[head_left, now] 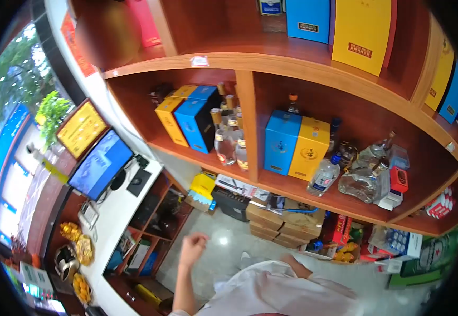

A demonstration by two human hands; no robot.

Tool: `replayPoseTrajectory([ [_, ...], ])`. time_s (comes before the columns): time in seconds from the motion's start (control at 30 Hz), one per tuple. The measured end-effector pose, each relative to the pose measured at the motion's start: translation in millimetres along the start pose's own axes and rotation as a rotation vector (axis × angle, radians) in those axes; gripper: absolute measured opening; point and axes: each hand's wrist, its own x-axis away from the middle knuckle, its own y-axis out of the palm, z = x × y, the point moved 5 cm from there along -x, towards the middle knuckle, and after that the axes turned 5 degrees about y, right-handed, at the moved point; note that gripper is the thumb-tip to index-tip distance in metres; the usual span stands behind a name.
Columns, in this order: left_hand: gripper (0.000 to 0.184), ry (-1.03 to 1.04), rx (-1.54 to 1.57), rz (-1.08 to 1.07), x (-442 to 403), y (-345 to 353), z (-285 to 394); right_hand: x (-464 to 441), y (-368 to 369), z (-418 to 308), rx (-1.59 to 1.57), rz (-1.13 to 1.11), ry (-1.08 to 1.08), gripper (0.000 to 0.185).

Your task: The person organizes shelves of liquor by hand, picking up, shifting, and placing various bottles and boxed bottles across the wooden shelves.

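Note:
My left hand is raised over the grey floor, its fingers curled together; whether anything is between them is too small to make out. Its nearest neighbours are the dark open shelves under the white counter. Low by the light shirt, my right hand shows only in part, near stacked cardboard boxes, with its fingers hidden or blurred. Above stand a blue box, a yellow box and a clear bottle on the wooden shelf.
Wooden shelving with boxes and bottles curves overhead. On the counter to the left are a monitor, a telephone and golden ornaments. Green cartons stand at the right, and a black case sits below the shelf.

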Motion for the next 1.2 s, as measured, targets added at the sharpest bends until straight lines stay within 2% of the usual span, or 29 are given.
replayPoseTrajectory([
  [0.03,0.014,0.022,-0.177,0.02,-27.7,-7.7,19.5,-34.7,-26.6,-53.7,-0.082,0.07,-0.164,0.03],
  [0.07,0.013,0.06,-0.358,0.045,-52.0,-13.5,36.3,-55.4,-94.6,-144.4,-0.242,0.078,-0.318,0.027],
  [0.1,0.013,0.126,-0.34,0.001,-72.3,-11.4,40.1,-38.6,-176.4,-240.1,-0.437,0.006,-0.232,0.024],
  [0.13,0.013,0.194,-0.322,-0.041,-93.7,-8.8,41.4,-21.4,-238.8,-303.4,-0.457,0.103,-0.269,0.025],
  [0.17,0.013,0.258,-0.302,-0.084,-112.8,-6.8,39.0,-11.5,-277.9,-339.8,-0.539,0.101,-0.355,0.024],
  [0.23,0.014,0.122,-0.1,-0.29,-146.2,11.6,1.4,61.4,-384.9,-431.8,-0.148,0.248,-0.566,0.022],
  [0.27,0.014,0.069,0.02,-0.368,-157.8,28.5,-8.6,92.8,-421.4,-464.9,0.038,0.403,-0.64,0.021],
  [0.3,0.014,0.053,0.056,-0.442,-166.0,45.2,-11.5,115.5,-449.2,-488.8,0.118,0.501,-0.604,0.02],
  [0.37,0.014,0.013,0.129,-0.598,-175.0,77.1,-12.1,141.9,-497.2,-539.3,0.324,0.712,-0.68,0.019],
  [0.47,0.014,0.05,0.163,-0.98,-187.6,112.4,-5.2,141.9,-565.5,-621.2,0.605,0.983,-0.701,0.019],
  [0.5,0.015,0.094,0.168,-1.069,-192.2,112.6,0.6,128.1,-591.3,-648.0,0.582,1.066,-0.736,0.018],
  [0.53,0.016,0.138,0.173,-1.154,-194.5,109.6,9.9,112.2,-614.6,-674.4,0.465,1.164,-0.629,0.02],
  [0.57,0.017,0.187,0.183,-1.237,-196.8,105.6,21.4,91.3,-641.5,-696.8,0.736,1.28,-0.656,0.023],
  [0.6,0.018,0.138,0.242,-1.306,-198.7,95.6,31.1,65.2,-670.6,-709.8,0.963,1.389,-0.725,0.036],
  [0.63,0.019,0.09,0.299,-1.371,-202.2,80.2,41.7,46.1,-689.9,-730.1,1.035,1.307,-0.469,0.052],
  [0.67,0.02,0.046,0.351,-1.431,-210.3,65.0,51.0,21.4,-712.9,-728.8,1.132,1.411,-0.348,0.06],
  [0.7,0.02,0.026,0.339,-1.471,-219.6,49.8,52.0,5.4,-730.7,-734.2,1.093,1.394,-0.174,0.071],
  [0.8,0.019,-0.041,0.412,-1.349,-247.1,4.5,48.2,-29.6,-764.0,-743.0,1.129,1.432,0.399,0.066],
  [0.9,0.019,-0.105,0.443,-1.301,-269.2,-32.1,44.1,-53.5,-797.5,-726.4,0.891,1.238,0.477,0.091],
  [1.0,0.02,-0.119,0.532,-1.331,-281.4,-54.2,40.4,-62.5,-806.0,-708.3,0.786,1.438,0.553,0.098],
  [1.1,0.021,-0.128,0.565,-1.324,-292.8,-59.4,44.2,-65.5,-802.5,-702.0,0.794,1.491,0.412,0.09],
  [1.2,0.021,-0.151,0.557,-1.339,-292.6,-55.9,49.8,-54.9,-780.9,-714.2,0.635,1.456,0.301,0.09],
])
